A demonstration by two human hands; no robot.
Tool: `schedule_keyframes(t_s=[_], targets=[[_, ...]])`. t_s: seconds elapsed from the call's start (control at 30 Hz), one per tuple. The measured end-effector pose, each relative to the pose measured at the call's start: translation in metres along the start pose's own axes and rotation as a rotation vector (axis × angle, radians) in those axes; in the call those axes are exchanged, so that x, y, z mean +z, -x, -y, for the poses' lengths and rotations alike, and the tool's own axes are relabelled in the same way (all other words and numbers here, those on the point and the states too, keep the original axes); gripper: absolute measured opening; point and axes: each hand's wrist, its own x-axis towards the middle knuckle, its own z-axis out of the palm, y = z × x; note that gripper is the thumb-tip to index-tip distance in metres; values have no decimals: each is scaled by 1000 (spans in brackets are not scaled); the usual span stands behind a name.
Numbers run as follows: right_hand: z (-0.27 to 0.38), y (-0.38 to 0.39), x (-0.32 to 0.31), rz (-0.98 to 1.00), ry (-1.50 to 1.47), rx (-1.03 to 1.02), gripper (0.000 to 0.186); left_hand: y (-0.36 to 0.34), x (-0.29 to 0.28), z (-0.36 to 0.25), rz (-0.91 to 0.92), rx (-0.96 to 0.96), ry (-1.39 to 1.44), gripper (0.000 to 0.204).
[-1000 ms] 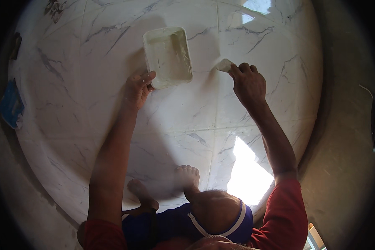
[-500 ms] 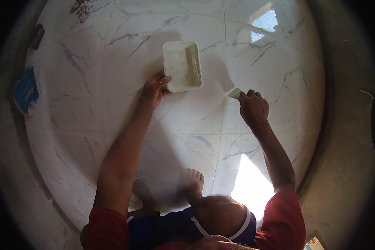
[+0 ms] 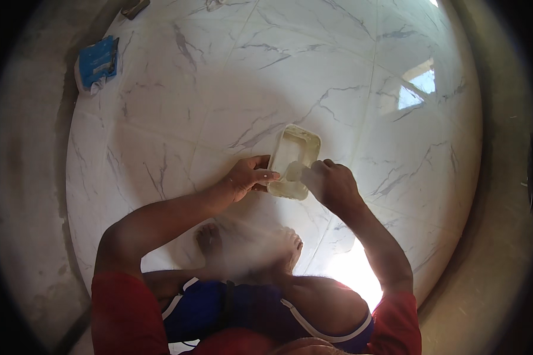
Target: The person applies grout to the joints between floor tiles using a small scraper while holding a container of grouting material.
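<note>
While a blue packet (image 3: 98,64) lies at the left edge of the marbled tiles (image 3: 160,112), your left hand (image 3: 246,178) grips a pale tub (image 3: 311,149) by its near-left side; within its opening shows the small flat scraper (image 3: 294,171) pinched by your right hand (image 3: 331,184).

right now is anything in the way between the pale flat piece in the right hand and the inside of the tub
Nothing visible: the right hand holds the pale flat piece across the tub's open top. Nearest is the left hand's thumb, over the left rim.
</note>
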Motion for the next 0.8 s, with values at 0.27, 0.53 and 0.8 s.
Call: schedule_keyframes(t_s=[0.27, 0.53, 0.8], targets=[[66, -44, -20, 234, 34, -137, 8, 93, -37, -8, -111, -26, 25, 68], [94, -106, -32, 188, 50, -120, 11, 90, -81, -39, -170, 51, 121, 74], [67, -198, -119, 21, 155, -44, 9, 63, -116, -160, -73, 17, 118, 61]])
